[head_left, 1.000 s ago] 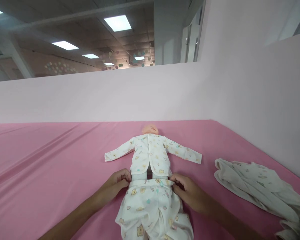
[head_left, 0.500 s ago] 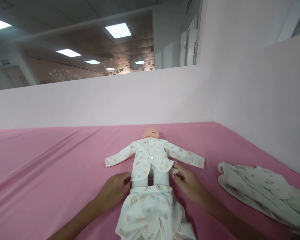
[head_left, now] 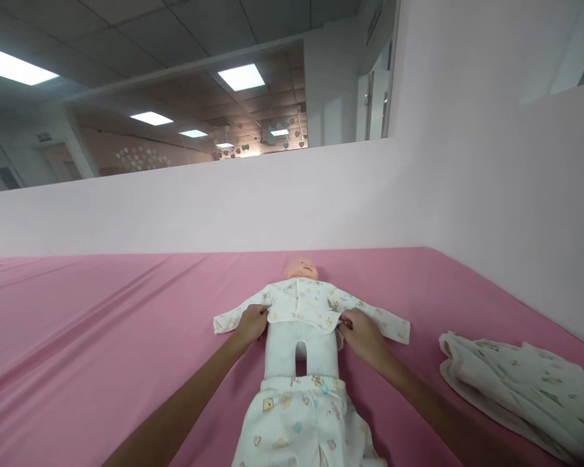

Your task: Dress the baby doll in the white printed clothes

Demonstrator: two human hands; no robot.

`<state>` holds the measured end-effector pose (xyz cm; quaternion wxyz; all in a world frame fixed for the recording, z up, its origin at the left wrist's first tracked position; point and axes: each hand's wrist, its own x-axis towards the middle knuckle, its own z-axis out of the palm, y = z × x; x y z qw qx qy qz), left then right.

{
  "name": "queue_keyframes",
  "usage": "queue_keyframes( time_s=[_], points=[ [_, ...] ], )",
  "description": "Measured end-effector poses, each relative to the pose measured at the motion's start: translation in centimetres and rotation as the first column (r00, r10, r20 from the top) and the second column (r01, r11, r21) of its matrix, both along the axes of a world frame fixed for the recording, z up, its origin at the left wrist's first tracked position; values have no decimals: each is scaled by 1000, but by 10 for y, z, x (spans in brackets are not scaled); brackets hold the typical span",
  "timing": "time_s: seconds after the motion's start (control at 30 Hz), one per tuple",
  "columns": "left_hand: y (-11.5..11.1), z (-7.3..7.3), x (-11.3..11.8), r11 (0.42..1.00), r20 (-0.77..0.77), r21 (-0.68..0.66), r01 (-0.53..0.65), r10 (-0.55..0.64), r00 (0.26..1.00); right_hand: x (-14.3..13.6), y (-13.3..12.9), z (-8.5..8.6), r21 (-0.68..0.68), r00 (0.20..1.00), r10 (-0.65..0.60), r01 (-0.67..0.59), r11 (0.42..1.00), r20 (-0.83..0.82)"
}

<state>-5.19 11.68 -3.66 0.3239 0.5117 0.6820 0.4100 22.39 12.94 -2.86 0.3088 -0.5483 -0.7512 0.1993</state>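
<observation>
A baby doll [head_left: 302,268] lies on its back, its head toward the wall. It wears a white printed jacket [head_left: 299,301] with the sleeves spread out to both sides. My left hand [head_left: 254,322] pinches the jacket's hem at the left, and my right hand [head_left: 361,331] pinches the hem at the right. The hem is raised, so the white lower body and upper legs show. Matching printed pants [head_left: 302,421] sit down around the legs, their waistband below the crotch; the feet are out of sight.
Pink sheeting [head_left: 126,344] covers the surface, with long creases at the left. A folded white printed cloth [head_left: 525,383] lies at the right. A pale wall [head_left: 224,217] runs along the back and right, with a window [head_left: 175,110] above.
Both hands have moved up from beside the thighs, and the jacket hem has gone up with them. More of the doll's lower body is uncovered. The left hand has taken hold of the hem.
</observation>
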Motion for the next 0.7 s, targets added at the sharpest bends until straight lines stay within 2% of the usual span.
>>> queue_keyframes(
  time_s=[0.13, 0.2, 0.27, 0.33, 0.4, 0.47, 0.5, 0.63, 0.7],
  points=[
    [2, -13, 0, 995, 39, 64, -81, 79, 996, -2, 3, 14, 109, 977, -162, 148, 983, 141],
    [0, -14, 3, 989, 66, 97, -114, 108, 992, -4, 3, 17, 135, 958, -189, 162, 978, 216],
    [-5, -12, 10, 984, 191, 110, -140, 118, 975, -6, 5, 15, 112, 953, -169, 145, 983, 250],
    [-11, -6, 21, 984, 419, 102, -144, 89, 903, -8, 7, 9, 71, 973, -101, 88, 994, 209],
    [-17, 2, 34, 987, 624, 114, -112, 16, 781, -9, 9, 0, 25, 995, -25, 23, 999, 92],
    [-22, 9, 44, 986, 727, 148, -72, -59, 684, -11, 9, -8, -22, 999, 11, -12, 1000, -36],
    [-22, 11, 47, 986, 748, 154, -67, -72, 659, -11, 8, -11, -42, 996, 17, -20, 999, -83],
    [-19, 14, 44, 990, 767, 94, -104, -5, 642, -14, 4, -17, -59, 986, 60, -69, 996, -153],
    [-16, 14, 41, 987, 735, 105, -123, 6, 678, -15, 2, -19, -60, 982, 86, -97, 993, -168]
  ],
)
